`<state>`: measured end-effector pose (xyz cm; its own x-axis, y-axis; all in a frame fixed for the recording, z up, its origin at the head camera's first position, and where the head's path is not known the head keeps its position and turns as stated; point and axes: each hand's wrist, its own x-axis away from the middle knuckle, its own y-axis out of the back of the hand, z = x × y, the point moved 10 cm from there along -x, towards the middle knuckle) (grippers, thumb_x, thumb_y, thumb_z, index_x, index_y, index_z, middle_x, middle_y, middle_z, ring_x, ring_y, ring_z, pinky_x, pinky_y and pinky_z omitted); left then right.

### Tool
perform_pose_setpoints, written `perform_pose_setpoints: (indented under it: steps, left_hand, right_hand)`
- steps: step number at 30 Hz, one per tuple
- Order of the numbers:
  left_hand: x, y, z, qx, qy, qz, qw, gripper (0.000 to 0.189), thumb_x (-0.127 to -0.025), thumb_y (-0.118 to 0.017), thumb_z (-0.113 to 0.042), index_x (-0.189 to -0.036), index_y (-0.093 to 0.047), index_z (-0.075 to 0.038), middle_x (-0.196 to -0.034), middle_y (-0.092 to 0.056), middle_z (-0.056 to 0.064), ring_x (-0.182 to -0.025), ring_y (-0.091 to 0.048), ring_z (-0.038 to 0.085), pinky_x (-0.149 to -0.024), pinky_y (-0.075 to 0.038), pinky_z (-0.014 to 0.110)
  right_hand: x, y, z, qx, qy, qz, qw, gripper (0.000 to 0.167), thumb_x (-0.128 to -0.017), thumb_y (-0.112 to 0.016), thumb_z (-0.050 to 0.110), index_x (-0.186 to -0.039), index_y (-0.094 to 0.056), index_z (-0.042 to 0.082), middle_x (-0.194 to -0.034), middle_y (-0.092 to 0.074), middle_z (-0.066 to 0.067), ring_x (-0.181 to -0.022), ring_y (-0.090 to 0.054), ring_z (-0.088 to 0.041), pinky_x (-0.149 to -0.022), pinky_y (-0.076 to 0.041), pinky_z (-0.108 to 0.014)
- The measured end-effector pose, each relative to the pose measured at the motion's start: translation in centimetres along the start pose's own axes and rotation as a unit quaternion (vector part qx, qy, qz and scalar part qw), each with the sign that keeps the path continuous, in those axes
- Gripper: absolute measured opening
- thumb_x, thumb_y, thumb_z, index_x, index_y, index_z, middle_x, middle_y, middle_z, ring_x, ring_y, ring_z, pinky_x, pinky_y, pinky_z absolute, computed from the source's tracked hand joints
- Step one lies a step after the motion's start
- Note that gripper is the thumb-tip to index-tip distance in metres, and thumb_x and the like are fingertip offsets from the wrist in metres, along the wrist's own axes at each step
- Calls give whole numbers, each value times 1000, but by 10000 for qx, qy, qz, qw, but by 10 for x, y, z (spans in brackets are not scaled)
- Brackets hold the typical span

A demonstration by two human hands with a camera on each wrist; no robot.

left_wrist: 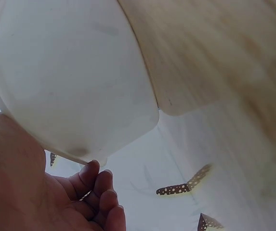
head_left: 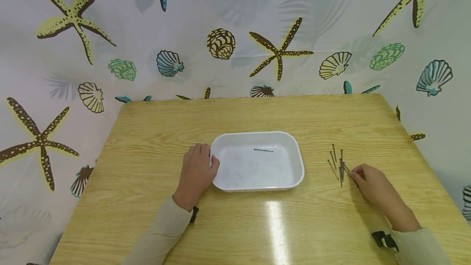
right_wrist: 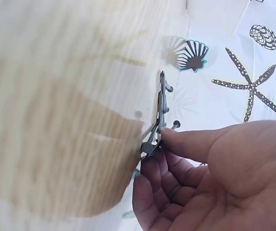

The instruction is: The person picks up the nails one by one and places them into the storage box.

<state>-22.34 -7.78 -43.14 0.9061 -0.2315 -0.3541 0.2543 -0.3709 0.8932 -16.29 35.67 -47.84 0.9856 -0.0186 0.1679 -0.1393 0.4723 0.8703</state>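
A white plastic tray point(head_left: 250, 171) sits mid-table with one nail point(head_left: 263, 150) lying inside it. At its left end, my left hand point(head_left: 198, 167) holds the rim, thumb over the edge; the left wrist view shows the fingers curled beside the tray wall point(left_wrist: 80, 86). To the right of the tray lies a loose cluster of several nails point(head_left: 341, 171). My right hand point(head_left: 373, 185) is at the cluster's right side, pinching a nail between thumb and fingers. Seen from the right wrist, other nails point(right_wrist: 163, 96) lie just beyond the fingertips, and the overlap hides part of the pinched nail.
The wood-grain table point(head_left: 165, 130) extends on every side of the tray. Behind it and at both sides hangs a pale cloth point(head_left: 235, 11) printed with starfish and shells. A black strap point(head_left: 384, 240) sits at my right wrist.
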Motion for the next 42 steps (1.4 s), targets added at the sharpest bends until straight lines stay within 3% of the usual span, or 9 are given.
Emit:
perform_pose_setpoints:
  steps: [9,16,24,33,42]
  left_hand:
    - [-1,-1,0,32,43,74,10000,13,-86,-50,-19,-80,-45,-9,-75,-41,3,-68,-37,22,-61,-29,32]
    - [-1,-1,0,-7,-4,40,10000,13,-86,-50,-19,-81,-46,-8,-76,-42,4,-68,-38,21,-61,-30,32]
    - [-1,-1,0,-15,4,62,10000,13,-86,-50,-20,-82,-48,-8,-76,-43,4,-69,-39,22,-62,-31,33]
    - [0,-5,3,-46,73,131,9999,13,-86,-50,-20,-81,-47,-9,-76,-42,3,-69,-38,21,-62,-31,33]
    - [-1,-5,4,-48,97,133,9999,13,-86,-50,-21,-81,-46,-9,-76,-41,2,-69,-38,21,-62,-30,32]
  right_hand:
    - [1,5,3,-32,103,-275,9996,27,-97,-48,20,-98,-55,-6,-81,-57,-11,-71,-52,-22,-60,-41,-38]
    - [3,11,13,12,398,-601,9974,22,-97,-48,15,-98,-56,-5,-76,-53,-7,-65,-46,-18,-56,-39,-34]
    - [2,15,24,-33,750,-833,9937,21,-96,-48,13,-98,-56,-6,-81,-56,-11,-67,-49,-19,-57,-41,-36]
    - [4,20,41,191,1153,-1139,9866,16,-95,-50,8,-97,-55,-6,-81,-54,-12,-68,-48,-21,-58,-39,-37]
    - [8,28,67,555,1724,-1543,9713,7,-90,-56,2,-94,-56,-3,-80,-53,-8,-68,-46,-19,-59,-38,-36]
